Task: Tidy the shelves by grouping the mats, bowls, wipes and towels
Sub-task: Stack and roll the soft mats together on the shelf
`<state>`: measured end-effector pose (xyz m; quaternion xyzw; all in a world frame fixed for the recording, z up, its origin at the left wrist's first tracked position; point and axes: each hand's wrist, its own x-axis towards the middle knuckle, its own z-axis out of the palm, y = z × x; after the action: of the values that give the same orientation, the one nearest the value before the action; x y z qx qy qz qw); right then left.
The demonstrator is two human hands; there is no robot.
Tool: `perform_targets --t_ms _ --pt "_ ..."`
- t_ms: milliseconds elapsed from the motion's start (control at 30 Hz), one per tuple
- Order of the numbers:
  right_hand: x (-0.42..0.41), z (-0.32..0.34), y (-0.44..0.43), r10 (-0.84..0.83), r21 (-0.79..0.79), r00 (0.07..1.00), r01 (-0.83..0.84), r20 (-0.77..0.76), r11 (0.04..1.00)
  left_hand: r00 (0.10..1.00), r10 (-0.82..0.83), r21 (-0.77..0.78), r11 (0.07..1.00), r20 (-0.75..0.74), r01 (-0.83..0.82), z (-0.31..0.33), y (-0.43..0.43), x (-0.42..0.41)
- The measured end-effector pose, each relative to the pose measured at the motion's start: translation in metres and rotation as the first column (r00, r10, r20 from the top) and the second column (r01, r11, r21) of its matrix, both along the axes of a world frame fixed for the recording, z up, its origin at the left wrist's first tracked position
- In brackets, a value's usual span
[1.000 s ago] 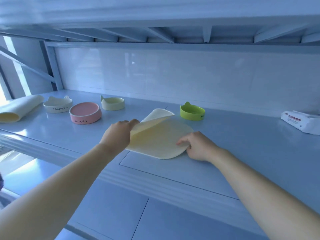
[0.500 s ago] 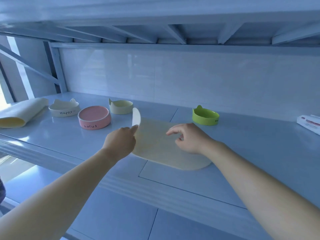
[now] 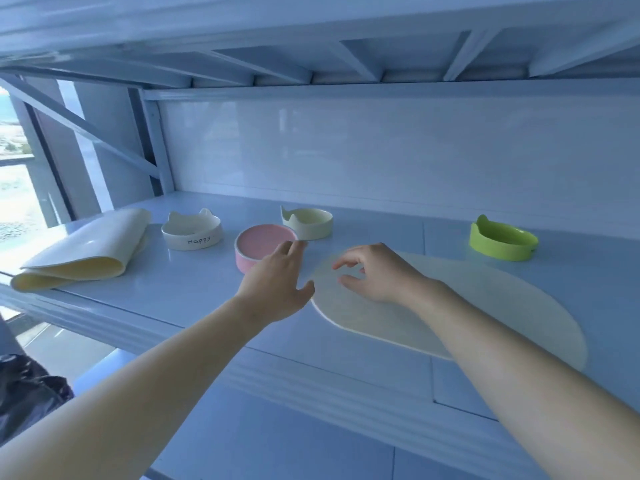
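Shelving is seen from the head view, with one pale blue shelf (image 3: 173,296) at chest height carrying everything. A flat mat (image 3: 485,306) lies spread on it near the front edge, its rounded left end under the right hand (image 3: 377,275). That hand's fingers (image 3: 346,262) are loosely curled with thumb and forefinger apart, and nothing is held. Whether they touch the mat cannot be told.

The left hand (image 3: 277,285) is stretched out just left of the mat, beside the pink bowl (image 3: 258,247). Its fingers are straight and spread, and nothing is gripped. Both hands are judged to be placed for taking the mat's left end, so that it can be folded or carried over.

A folded mat (image 3: 86,252) rests at the far left of the shelf, which is probably where the flat one belongs. A white bowl (image 3: 192,232) marked "Happy", the pink bowl and a cream bowl (image 3: 308,221) are grouped close together beside it. A green bowl (image 3: 502,239) is set well apart to the right, so the bowls are not yet gathered. No wipes or towels are visible.

The shelf surface is smooth and glossy. A white back panel (image 3: 381,150) closes it behind, the ribbed underside of an upper shelf (image 3: 311,46) runs overhead, and a bright window (image 3: 14,188) is seen at left.
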<state>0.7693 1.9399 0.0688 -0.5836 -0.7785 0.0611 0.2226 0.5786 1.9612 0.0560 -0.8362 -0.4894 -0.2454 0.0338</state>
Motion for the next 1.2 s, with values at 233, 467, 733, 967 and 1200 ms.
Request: perform_targets --t_ms 233,467,733,967,1200 --pt "-0.081 0.011 0.038 0.126 0.048 0.991 -0.124 -0.044 0.991 0.996 0.051 0.015 0.999 -0.067 -0.05 0.003 0.031 -0.078" --pt "-0.169 0.01 0.073 0.261 0.025 0.965 -0.261 -0.006 0.965 0.977 0.207 0.039 0.978 -0.042 -0.205 0.001 0.042 -0.162" --pt "-0.267 -0.008 0.112 0.429 0.051 0.903 -0.429 0.004 0.902 0.91 0.413 -0.025 0.911 0.039 -0.412 -0.013 0.044 -0.263" --pt "-0.327 -0.02 0.156 0.505 0.074 0.858 -0.512 0.094 0.856 0.906 0.421 -0.021 0.907 0.038 -0.42 -0.024 0.06 -0.32" --pt "-0.36 -0.026 0.19 0.517 0.034 0.838 -0.53 0.177 0.847 0.852 0.522 0.094 0.846 0.044 -0.524 -0.03 0.093 -0.33"
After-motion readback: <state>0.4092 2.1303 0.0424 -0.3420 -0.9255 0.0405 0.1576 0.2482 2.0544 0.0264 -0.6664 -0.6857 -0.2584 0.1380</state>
